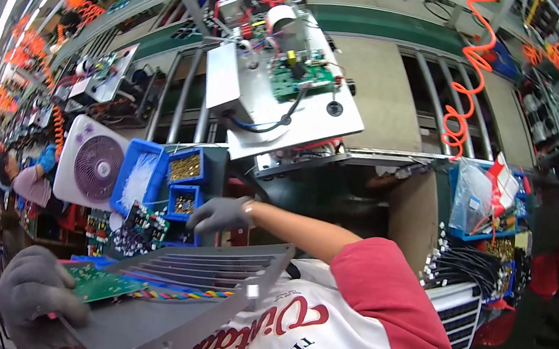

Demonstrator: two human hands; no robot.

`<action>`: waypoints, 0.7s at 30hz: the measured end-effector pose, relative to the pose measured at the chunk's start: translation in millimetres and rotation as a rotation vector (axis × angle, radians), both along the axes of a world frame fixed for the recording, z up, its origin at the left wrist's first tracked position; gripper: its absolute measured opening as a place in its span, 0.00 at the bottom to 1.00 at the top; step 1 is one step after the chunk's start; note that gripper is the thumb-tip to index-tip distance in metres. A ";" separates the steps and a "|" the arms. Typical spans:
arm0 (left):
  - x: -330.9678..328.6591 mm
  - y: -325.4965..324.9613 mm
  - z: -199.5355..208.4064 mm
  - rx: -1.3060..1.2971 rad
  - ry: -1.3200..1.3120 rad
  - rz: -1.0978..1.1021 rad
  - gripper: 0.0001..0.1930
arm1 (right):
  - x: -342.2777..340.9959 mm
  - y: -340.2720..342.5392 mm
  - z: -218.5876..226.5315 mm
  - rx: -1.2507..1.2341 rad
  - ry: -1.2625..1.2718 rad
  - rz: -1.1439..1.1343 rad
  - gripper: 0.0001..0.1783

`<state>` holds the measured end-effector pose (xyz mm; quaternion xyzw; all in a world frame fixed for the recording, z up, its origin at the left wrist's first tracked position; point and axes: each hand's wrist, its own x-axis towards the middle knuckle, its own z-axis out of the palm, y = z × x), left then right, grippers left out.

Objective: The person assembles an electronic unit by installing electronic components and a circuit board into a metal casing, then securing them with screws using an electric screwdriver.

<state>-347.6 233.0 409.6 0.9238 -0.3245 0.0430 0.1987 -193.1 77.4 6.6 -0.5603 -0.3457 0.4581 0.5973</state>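
My left hand (pixel 34 293), in a grey glove, is closed on the edge of a grey sheet-metal chassis (pixel 127 325) held tilted against my body. Beside its fingers a green circuit board (pixel 97 282) lies on the chassis. A slotted vent panel (pixel 208 265) forms the chassis's far side, and a bundle of multicoloured twisted wires (pixel 182 293) runs inside. My right hand (pixel 221 215), also gloved, reaches across to the small blue bin (pixel 183 202) of metal fasteners. Its fingers are loosely bent and apart, with nothing visible in them.
A second fastener bin (pixel 185 168), a blue tray of white ties (pixel 140 175) and a purple-white fan (pixel 97 163) stand at left. Ahead, an opened electronic unit (pixel 290 104) rests on the roller line. Black cables (pixel 464 267) lie at right; an orange coiled hose (pixel 457 121) hangs overhead.
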 end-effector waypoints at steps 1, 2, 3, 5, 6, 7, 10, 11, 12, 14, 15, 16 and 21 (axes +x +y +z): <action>14.1 -15.9 -4.7 0.005 0.062 -0.069 0.17 | 8.7 -38.0 -1.7 -0.065 0.090 -0.118 0.25; 38.2 -31.5 -16.7 0.001 0.139 -0.172 0.15 | 20.3 -88.3 -15.9 -0.035 0.044 -0.247 0.26; 45.6 -46.1 -27.7 0.002 0.138 -0.184 0.15 | 19.4 -126.6 -2.9 0.010 0.064 -0.355 0.23; 66.5 -77.8 -59.2 -0.016 0.275 -0.227 0.18 | 15.2 -194.9 30.8 -0.020 -0.029 -0.460 0.20; 75.1 -94.1 -75.0 -0.016 0.277 -0.261 0.18 | 3.7 -224.0 61.6 0.056 0.049 -0.484 0.23; 77.8 -110.6 -86.3 -0.001 0.315 -0.287 0.18 | -8.7 -242.9 74.5 0.129 0.078 -0.425 0.27; 109.4 -164.7 -141.6 0.021 0.376 -0.402 0.19 | -52.2 -289.9 97.1 0.274 -0.035 -0.261 0.32; 114.2 -172.8 -160.3 -0.034 0.428 -0.432 0.19 | -65.6 -294.4 122.3 0.070 0.013 -0.227 0.30; 117.9 -182.2 -175.3 -0.032 0.413 -0.484 0.19 | -73.9 -299.2 109.0 -0.029 -0.063 -0.299 0.26; 128.5 -208.2 -192.2 0.049 0.372 -0.596 0.19 | -86.9 -318.2 96.2 -0.261 0.125 -0.326 0.23; 135.1 -215.8 -206.8 0.028 0.420 -0.647 0.20 | -93.7 -325.0 80.2 -0.274 0.141 -0.319 0.22; 139.6 -229.0 -212.9 0.018 0.399 -0.718 0.21 | -99.5 -331.9 57.2 -0.289 0.156 -0.309 0.21; 146.3 -288.2 -246.8 0.039 0.428 -0.875 0.19 | -124.8 -373.8 19.0 -0.571 -0.100 -0.330 0.17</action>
